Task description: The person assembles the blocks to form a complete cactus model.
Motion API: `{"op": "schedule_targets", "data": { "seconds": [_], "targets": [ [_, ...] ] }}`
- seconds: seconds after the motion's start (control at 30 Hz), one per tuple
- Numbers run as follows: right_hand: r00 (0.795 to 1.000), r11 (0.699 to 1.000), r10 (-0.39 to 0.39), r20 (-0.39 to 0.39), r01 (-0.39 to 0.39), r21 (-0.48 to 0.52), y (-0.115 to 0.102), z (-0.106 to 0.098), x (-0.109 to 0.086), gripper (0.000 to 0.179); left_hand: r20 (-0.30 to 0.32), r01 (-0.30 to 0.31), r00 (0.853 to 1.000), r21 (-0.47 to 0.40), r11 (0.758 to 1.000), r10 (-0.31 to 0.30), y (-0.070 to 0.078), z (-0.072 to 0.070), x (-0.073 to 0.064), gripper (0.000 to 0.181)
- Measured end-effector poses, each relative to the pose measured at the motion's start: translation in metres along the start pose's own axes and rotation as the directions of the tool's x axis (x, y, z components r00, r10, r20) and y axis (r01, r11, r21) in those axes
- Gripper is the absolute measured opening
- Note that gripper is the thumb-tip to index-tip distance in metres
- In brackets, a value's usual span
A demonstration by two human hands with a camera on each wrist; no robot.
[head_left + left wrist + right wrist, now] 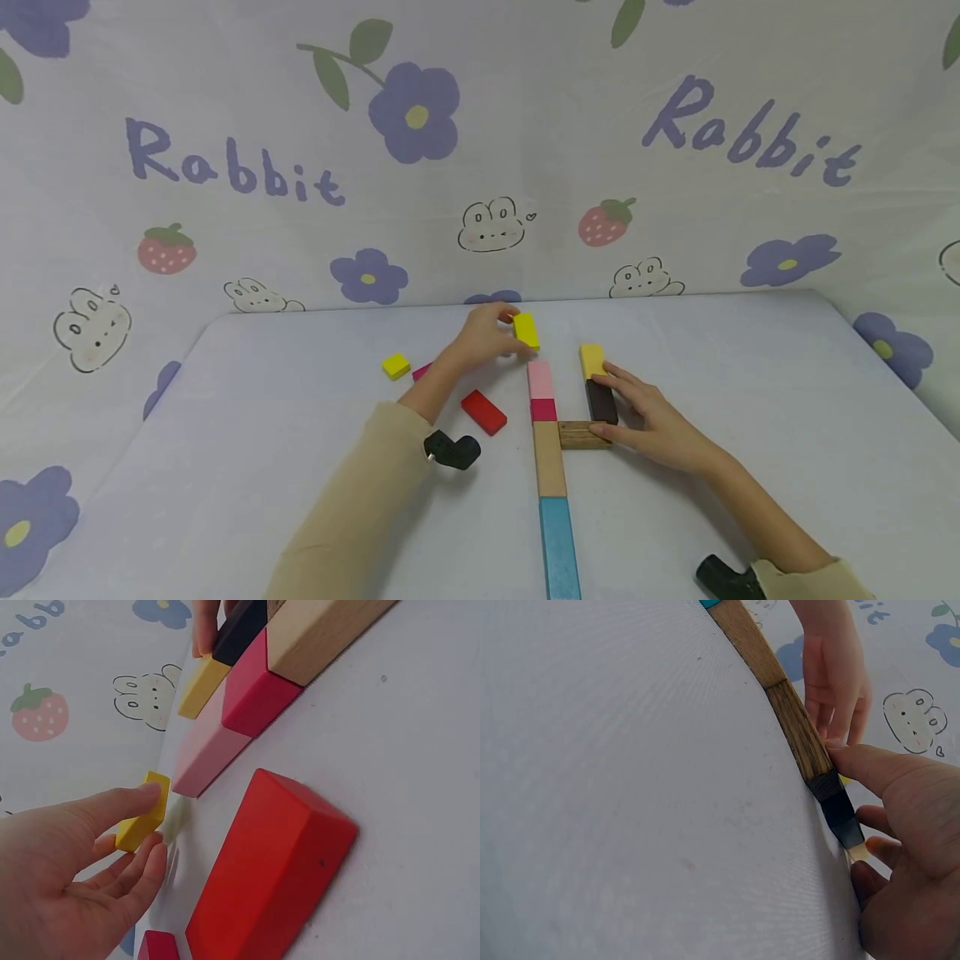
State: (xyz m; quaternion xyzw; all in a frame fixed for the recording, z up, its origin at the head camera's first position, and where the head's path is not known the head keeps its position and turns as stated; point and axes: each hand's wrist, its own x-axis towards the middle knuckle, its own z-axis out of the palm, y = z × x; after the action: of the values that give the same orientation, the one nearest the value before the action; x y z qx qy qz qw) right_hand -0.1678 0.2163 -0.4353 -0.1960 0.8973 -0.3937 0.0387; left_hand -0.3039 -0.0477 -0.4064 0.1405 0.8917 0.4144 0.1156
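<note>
Thumb and fingers of my left hand (pixel 483 337) pinch a bright yellow block (pixel 527 332), held just beyond the far end of a row of blocks. From far to near, that row is a pink block (pixel 540 381), a dark pink block (pixel 543 410), a tan wooden block (pixel 549 458) and a long blue block (pixel 560 546). A brown wood-grain block (pixel 579 435) branches off to the right. Beyond it stand a black block (pixel 602 402) and a pale yellow block (pixel 592 360), end to end. My right hand (pixel 652 421) rests its thumb on the brown block, its extended fingers touching the black and pale yellow ones.
Left of the row lies a loose red block (pixel 483 412). A small yellow block (pixel 396 366) sits farther left, beside a dark pink block (pixel 422 372) partly hidden by my left forearm. A printed cloth backdrop (pixel 555 125) rises behind the white table (pixel 262 467).
</note>
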Motion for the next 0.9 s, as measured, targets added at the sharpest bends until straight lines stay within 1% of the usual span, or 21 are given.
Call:
{"op": "schedule_targets", "data": {
  "seconds": [0.17, 0.23, 0.43, 0.7, 0.9],
  "targets": [
    [1.000, 1.000, 0.005, -0.001, -0.005, 0.003, 0.0003, 0.0003, 0.0000, 0.070, 0.013, 0.016, 1.000, 0.049, 0.999, -0.017, 0.0006, 0.0056, 0.0066, 0.067],
    [1.000, 1.000, 0.003, -0.002, -0.003, 0.004, 0.0002, 0.0004, -0.0001, 0.070, 0.020, 0.016, 1.000, 0.073, 0.997, -0.018, 0.0016, 0.0065, 0.0074, 0.067],
    [1.000, 1.000, -0.007, -0.002, 0.007, 0.014, -0.0012, -0.0001, -0.0004, 0.069, 0.043, 0.013, 0.999, 0.111, 0.994, -0.018, 0.0019, 0.0066, 0.0083, 0.066],
    [1.000, 1.000, -0.015, -0.002, 0.015, 0.006, -0.0012, -0.0001, -0.0005, 0.069, 0.033, -0.021, 0.999, 0.126, 0.992, 0.017, -0.0012, 0.0078, 0.0055, 0.053],
    [1.000, 1.000, -0.003, 0.002, 0.003, 0.006, -0.0013, -0.0001, -0.0001, 0.070, 0.039, -0.025, 0.999, 0.126, 0.992, 0.020, 0.0000, 0.0100, 0.0030, 0.051]
  ]
}}
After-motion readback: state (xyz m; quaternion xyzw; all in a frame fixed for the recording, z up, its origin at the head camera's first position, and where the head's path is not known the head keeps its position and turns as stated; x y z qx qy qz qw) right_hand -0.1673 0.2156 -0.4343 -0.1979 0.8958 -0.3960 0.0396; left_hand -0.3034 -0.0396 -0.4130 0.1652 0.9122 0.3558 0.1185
